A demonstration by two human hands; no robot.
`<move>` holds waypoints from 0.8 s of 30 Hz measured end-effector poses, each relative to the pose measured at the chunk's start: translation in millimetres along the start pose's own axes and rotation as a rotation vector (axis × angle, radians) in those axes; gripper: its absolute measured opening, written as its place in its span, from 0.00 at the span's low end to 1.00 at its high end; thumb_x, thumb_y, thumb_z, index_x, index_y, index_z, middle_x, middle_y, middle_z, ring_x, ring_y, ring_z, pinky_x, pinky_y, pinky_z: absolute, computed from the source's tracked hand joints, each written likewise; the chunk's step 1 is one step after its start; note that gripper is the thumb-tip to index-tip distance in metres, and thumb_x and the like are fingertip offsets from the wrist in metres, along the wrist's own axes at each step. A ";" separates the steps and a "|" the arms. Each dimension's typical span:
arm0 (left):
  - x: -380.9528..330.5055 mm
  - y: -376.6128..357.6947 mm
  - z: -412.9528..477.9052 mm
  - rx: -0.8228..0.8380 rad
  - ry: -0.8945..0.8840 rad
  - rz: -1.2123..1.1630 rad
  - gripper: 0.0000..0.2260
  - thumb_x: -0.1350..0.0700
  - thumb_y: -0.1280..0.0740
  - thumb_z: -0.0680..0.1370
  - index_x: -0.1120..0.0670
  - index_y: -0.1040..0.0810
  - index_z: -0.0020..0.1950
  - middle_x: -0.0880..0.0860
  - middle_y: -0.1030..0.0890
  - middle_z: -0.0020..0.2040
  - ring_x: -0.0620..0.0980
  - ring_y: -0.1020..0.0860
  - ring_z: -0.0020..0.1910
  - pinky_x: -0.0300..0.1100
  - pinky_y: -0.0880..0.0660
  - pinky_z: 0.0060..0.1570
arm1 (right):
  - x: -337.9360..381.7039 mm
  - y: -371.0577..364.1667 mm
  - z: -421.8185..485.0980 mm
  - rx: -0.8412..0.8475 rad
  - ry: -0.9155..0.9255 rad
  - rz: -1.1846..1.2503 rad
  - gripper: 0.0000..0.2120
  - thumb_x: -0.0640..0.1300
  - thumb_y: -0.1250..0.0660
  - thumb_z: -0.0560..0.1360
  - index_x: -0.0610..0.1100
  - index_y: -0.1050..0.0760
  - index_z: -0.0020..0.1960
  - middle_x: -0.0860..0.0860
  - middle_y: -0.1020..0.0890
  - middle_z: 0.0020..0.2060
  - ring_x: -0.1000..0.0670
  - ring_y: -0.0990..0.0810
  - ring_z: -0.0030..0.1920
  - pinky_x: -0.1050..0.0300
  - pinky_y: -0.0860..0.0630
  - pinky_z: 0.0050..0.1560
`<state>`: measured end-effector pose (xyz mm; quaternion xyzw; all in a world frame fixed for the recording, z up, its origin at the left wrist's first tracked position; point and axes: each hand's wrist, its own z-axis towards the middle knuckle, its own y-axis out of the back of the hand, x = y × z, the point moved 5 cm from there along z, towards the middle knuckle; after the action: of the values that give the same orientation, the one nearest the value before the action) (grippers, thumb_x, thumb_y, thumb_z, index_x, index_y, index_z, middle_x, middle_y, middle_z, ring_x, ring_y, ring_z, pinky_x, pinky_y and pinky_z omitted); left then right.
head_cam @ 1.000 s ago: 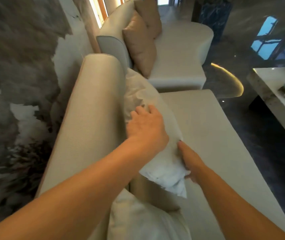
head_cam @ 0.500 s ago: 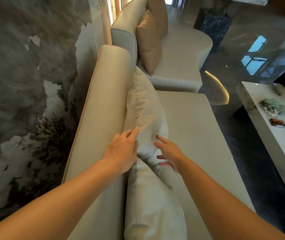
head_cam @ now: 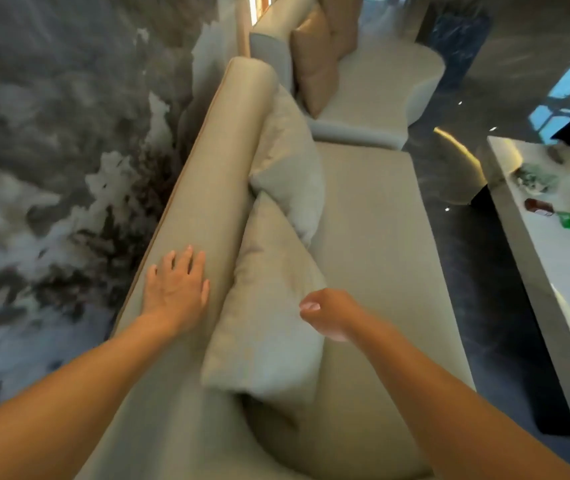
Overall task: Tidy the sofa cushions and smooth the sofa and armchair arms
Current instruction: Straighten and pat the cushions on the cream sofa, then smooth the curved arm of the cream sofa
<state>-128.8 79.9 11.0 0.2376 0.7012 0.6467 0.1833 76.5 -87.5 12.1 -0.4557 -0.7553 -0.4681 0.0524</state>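
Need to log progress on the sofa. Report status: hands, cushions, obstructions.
Left hand flat, open on sofa back. Right hand loosely curled, empty, beside near cushion. Far cushion leaning against back. Nothing in the way.

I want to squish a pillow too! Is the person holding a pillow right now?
No, the left hand lies flat on the sofa back and the right hand is loosely curled beside the near cushion, gripping nothing.

No legible text anywhere.
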 end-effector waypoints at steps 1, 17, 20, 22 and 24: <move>-1.4 -6.1 -35.4 0.022 0.030 0.016 0.27 0.46 0.40 0.79 0.54 0.38 0.76 0.57 0.36 0.76 0.62 0.37 0.70 0.58 0.37 0.66 | -10.8 -18.3 -22.8 0.034 -0.003 -0.009 0.13 0.44 0.38 0.76 0.45 0.18 0.57 0.45 0.16 0.57 0.43 0.20 0.59 0.53 0.24 0.59; -40.4 -66.8 -350.4 -0.080 0.284 -0.322 0.29 0.39 0.55 0.78 0.48 0.47 0.78 0.49 0.47 0.79 0.57 0.54 0.76 0.67 0.53 0.71 | -118.2 -214.1 -303.8 -0.322 0.099 -0.383 0.29 0.64 0.61 0.79 0.60 0.58 0.78 0.49 0.52 0.80 0.42 0.56 0.79 0.39 0.61 0.76; -40.6 -75.7 -353.3 -0.165 0.316 -0.340 0.32 0.35 0.58 0.76 0.47 0.48 0.78 0.48 0.47 0.79 0.55 0.56 0.77 0.65 0.57 0.71 | -118.6 -220.6 -304.5 -0.375 0.106 -0.389 0.29 0.65 0.61 0.78 0.60 0.57 0.78 0.49 0.51 0.80 0.42 0.57 0.79 0.37 0.62 0.76; -40.6 -75.8 -352.3 -0.215 0.331 -0.316 0.33 0.34 0.58 0.75 0.46 0.46 0.78 0.48 0.46 0.79 0.55 0.54 0.77 0.65 0.56 0.72 | -116.7 -219.0 -302.6 -0.423 0.098 -0.389 0.30 0.65 0.62 0.77 0.61 0.56 0.78 0.49 0.49 0.80 0.43 0.55 0.79 0.37 0.61 0.76; -43.9 -72.8 -347.9 -0.211 0.332 -0.306 0.34 0.34 0.59 0.75 0.46 0.47 0.78 0.47 0.48 0.80 0.56 0.55 0.77 0.65 0.56 0.72 | -117.0 -218.4 -299.1 -0.463 0.093 -0.406 0.31 0.65 0.63 0.76 0.61 0.54 0.78 0.50 0.46 0.80 0.43 0.52 0.78 0.37 0.58 0.75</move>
<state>-296.2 -234.0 -30.1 -0.0010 0.6781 0.7112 0.1852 -120.7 -420.0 -24.6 -0.2735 -0.7010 -0.6489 -0.1128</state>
